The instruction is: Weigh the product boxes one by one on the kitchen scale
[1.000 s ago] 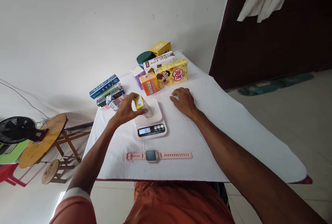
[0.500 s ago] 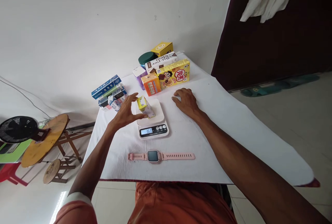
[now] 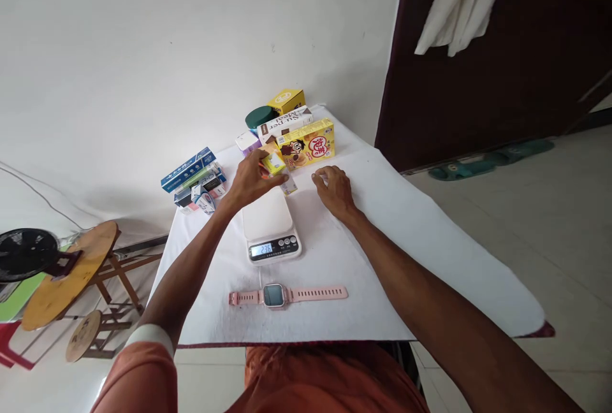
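Observation:
Between the thumb and fingers of my left hand (image 3: pixel 253 180) is a small yellow-and-white box (image 3: pixel 276 164), held above the far edge of a white kitchen scale (image 3: pixel 268 217). The scale's pan carries nothing, and its lit display seems to read 236. Behind the held box, an orange box is mostly hidden. My right hand (image 3: pixel 335 190) rests on the white cloth to the right of the scale, fingers loosely curled, with no object visible in them. A pink-strapped smartwatch (image 3: pixel 274 296) lies stretched out in front of the scale.
Behind the scale stand a yellow snack box (image 3: pixel 308 144), a white Super Meal box (image 3: pixel 285 123), a green-lidded container (image 3: pixel 261 116) and another yellow box (image 3: pixel 287 101). Several small boxes (image 3: pixel 194 177) are stacked at the left edge. A fan (image 3: pixel 26 253) stands left of the table.
My left hand has lifted the small box off the scale and carried it away toward the back right. The scale's reading has changed. The camera view has shifted slightly.

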The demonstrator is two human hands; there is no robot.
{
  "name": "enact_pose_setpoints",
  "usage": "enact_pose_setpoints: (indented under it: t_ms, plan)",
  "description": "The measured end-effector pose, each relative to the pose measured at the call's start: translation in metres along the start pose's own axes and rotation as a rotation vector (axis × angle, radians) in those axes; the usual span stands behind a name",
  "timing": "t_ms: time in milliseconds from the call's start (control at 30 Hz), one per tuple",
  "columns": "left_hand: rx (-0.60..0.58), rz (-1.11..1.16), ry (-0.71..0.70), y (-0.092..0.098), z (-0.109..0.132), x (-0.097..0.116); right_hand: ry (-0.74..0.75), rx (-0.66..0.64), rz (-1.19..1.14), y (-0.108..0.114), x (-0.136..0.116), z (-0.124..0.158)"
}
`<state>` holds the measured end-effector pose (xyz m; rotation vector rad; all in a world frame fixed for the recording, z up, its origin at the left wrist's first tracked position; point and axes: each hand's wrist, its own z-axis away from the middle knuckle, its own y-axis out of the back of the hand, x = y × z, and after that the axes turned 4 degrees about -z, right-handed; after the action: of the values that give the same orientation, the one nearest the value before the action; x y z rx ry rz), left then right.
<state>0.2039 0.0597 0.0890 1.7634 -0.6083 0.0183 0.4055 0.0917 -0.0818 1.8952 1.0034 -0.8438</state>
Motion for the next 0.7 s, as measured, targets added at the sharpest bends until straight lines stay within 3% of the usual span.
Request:
enact_pose_setpoints:
  t_ms: [133, 300, 500, 633, 700]
  plan:
    - [0.045, -0.157, 0.061, -0.04, -0.046, 0.024, 0.036, 0.047, -0.059, 0.003, -0.009, 0.0]
    - [0.044, -0.347, 0.127, -0.076, -0.067, 0.041, 0.074, -0.057, -0.073, 0.0, -0.017, 0.0]
    - [-0.007, -0.517, 0.16, -0.079, -0.071, 0.042, 0.068, -0.138, -0.049, 0.001, -0.02, -0.001]
    - [-0.024, -0.517, 0.185, -0.076, -0.067, 0.032, 0.104, -0.223, 0.018, 0.001, -0.025, 0.001]
    - [-0.024, -0.473, 0.128, -0.074, -0.063, 0.028, 0.127, -0.282, 0.047, -0.001, -0.027, 0.002]
